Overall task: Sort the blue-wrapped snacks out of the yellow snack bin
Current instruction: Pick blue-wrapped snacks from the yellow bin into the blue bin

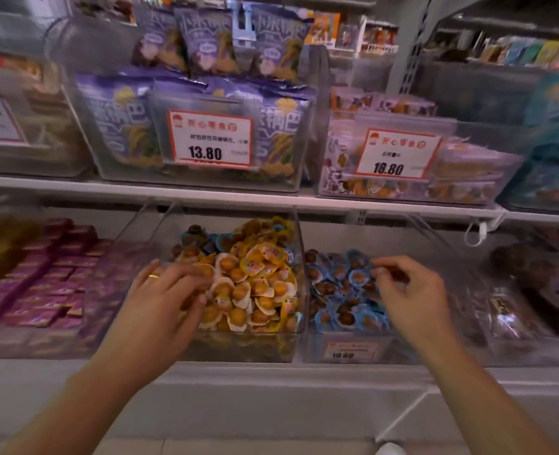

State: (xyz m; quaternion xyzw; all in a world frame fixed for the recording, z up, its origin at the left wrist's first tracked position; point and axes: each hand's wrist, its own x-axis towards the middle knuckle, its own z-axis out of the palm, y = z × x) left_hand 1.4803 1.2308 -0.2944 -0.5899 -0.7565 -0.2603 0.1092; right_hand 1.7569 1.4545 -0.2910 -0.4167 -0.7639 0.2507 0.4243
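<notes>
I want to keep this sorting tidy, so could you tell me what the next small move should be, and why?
Probably the right hand, whose fingertips pinch something small over the blue snack bin, should let it drop there. Then reach for the blue-wrapped snacks at the back of the yellow snack bin, while the left hand rests on the yellow pile.

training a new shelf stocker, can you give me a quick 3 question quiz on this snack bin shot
1. True or false: some blue-wrapped snacks lie at the back of the yellow snack bin.
2. Which hand is over the blue snack bin? A) left B) right
3. Fill in: the tag above the yellow bin reads ____.

Key: 1 true. 2 B, the right hand; the left hand rests on the yellow snacks. 3 13.80, on the price tag.
</notes>
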